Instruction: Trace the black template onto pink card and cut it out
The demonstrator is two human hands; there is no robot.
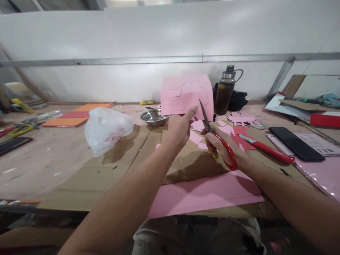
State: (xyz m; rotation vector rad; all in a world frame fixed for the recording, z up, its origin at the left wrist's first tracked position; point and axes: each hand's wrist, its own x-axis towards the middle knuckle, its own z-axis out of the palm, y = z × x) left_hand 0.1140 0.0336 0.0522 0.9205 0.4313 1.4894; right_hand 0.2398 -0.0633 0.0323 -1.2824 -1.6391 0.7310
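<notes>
My left hand (181,128) pinches the lower edge of a pink paper sheet (175,83), holding it upright. Dark pencil-like outlines of a shape are drawn across the sheet. In my right hand (219,143) are scissors (230,152) with red handles, their blades pointing up and left. The blade tips overlap the sheet's right part in view; whether they touch it I cannot tell. Pink paper scraps (196,136) lie below and behind my hands on brown cardboard (111,180). A larger pink sheet (207,194) lies at the near edge, under my forearms.
A metal bowl (154,117) and a white plastic bag (106,129) stand left of my hands. To the right are a red-handled knife (273,151), a black phone (296,143) and a dark bottle (225,94). Orange folders (79,115) lie at the back left.
</notes>
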